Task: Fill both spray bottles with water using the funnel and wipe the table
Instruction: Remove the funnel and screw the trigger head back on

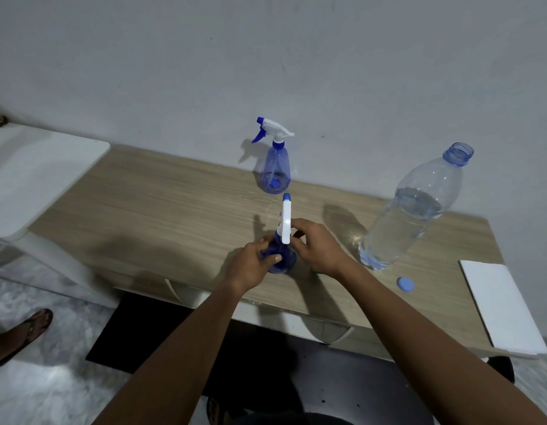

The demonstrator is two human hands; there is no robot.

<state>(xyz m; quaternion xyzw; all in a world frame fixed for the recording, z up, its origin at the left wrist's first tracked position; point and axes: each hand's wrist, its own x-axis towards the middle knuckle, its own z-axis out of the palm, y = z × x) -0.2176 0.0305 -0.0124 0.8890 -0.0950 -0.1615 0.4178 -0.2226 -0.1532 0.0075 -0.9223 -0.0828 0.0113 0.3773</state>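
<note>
A blue spray bottle (285,261) stands near the front of the wooden table (161,207). My left hand (253,263) grips its body. My right hand (315,245) pinches its white trigger head (286,223) at the neck. A second blue spray bottle (277,170) with its white-and-blue head on stands upright at the back by the wall. A large clear water bottle (410,213), open and roughly two-thirds full, stands to the right. Its blue cap (405,284) lies on the table in front of it. A sliver of green shows under my right wrist. No funnel can be made out.
A white folded cloth or sheet (502,305) lies at the table's right front corner. A white plastic unit (36,173) stands to the left of the table. Another person's sandalled foot (23,332) is on the floor at left. A grey wall backs the table.
</note>
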